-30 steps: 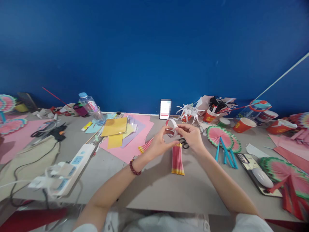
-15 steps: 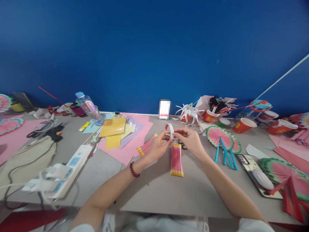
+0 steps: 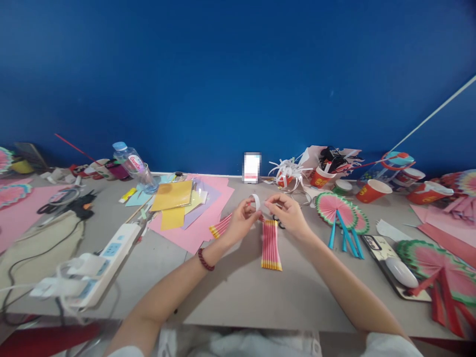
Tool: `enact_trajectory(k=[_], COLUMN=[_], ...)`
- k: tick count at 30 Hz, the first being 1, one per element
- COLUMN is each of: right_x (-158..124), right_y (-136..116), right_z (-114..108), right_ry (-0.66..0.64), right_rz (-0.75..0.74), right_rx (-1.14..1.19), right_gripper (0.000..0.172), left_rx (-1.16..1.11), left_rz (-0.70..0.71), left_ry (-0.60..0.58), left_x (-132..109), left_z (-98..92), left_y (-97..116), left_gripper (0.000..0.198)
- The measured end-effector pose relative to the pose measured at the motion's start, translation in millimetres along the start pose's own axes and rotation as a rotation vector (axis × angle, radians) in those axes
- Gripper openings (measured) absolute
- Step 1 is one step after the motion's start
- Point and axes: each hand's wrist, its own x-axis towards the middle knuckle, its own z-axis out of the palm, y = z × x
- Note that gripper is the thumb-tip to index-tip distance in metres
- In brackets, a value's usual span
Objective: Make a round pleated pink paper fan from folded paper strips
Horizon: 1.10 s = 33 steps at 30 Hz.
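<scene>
My left hand (image 3: 242, 218), with a beaded bracelet at the wrist, is closed around a roll of white tape (image 3: 257, 201) held above the table. To its right, my right hand (image 3: 289, 213) is in a pinch, a short gap from the roll. A faint pale strip of tape seems to span that gap. Just below the hands lies a pleated pink paper strip (image 3: 270, 245) with yellow ends. A second pleated pink paper (image 3: 220, 226) is partly hidden by my left hand. Black scissors (image 3: 278, 221) show in part beside my right fingers.
Yellow sheets (image 3: 173, 195) lie on pink paper (image 3: 208, 238) at left. A power strip (image 3: 107, 263) and plastic bottle (image 3: 134, 166) are further left. Paper fans (image 3: 336, 210), red paper cups (image 3: 373, 191) and a phone under a white mouse (image 3: 401, 272) are at right.
My right hand has drawn away from the tape roll to the right, opening a gap. My left hand keeps the roll, shifted slightly left.
</scene>
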Motion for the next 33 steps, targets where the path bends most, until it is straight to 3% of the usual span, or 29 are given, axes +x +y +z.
enact_trajectory(k=[4, 9, 18, 24, 29, 33], right_x=[3, 8, 16, 19, 4, -5], right_y=[4, 14, 27, 31, 57, 72], right_z=[0, -3, -8, -40, -55, -55], right_ry=[-0.002, 0.018, 0.015, 0.031, -0.004, -0.041], right_rz=[0.007, -0.003, -0.029, -0.125, 0.161, 0.284], right_rx=[0.036, 0.016, -0.118, -0.691, -1.051, -1.246], right_gripper=[0.025, 0.026, 0.027, 0.023, 0.036, 0.047], left_rx=[-0.055, -0.042, -0.026, -0.036, -0.012, 0.035], left_rz=[-0.062, -0.078, -0.115, -0.115, -0.101, -0.090], left_ry=[0.023, -0.132, -0.156, -0.174, -0.252, -0.260], left_x=[2, 0, -2, 3, 7, 9], left_z=[-3.4, -2.7, -0.6, -10.1, -22.3, -27.1], left_y=[2, 6, 9, 15, 26, 28], left_gripper=[0.053, 0.046, 0.041, 0.042, 0.045, 0.047])
